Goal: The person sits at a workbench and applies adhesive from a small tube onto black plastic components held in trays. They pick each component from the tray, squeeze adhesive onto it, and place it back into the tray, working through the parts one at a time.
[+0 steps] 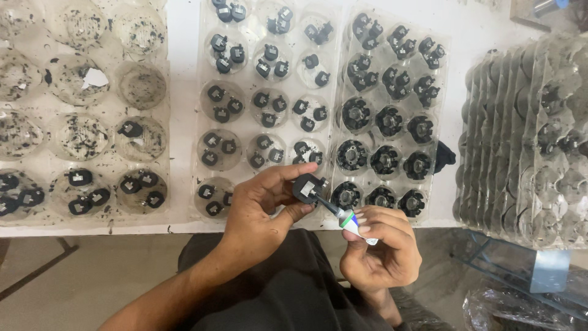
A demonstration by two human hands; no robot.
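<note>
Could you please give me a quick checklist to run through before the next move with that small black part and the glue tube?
1. Left hand pinches the small black part firmly: ok.
2. Right hand grips the small tube: ok.
3. Tube nozzle meets the part: ok, they appear to touch.
4. Anything coming out of the nozzle: cannot tell.
5. Clear compartment tray with assembled round black pieces within reach: ok.
6. Work held above the table edge, over the lap: ok.

both forearms were bare, no sleeves, no rings or watch on the left hand (260, 205) or the right hand (381, 248); dark trousers (288, 288) below.
</note>
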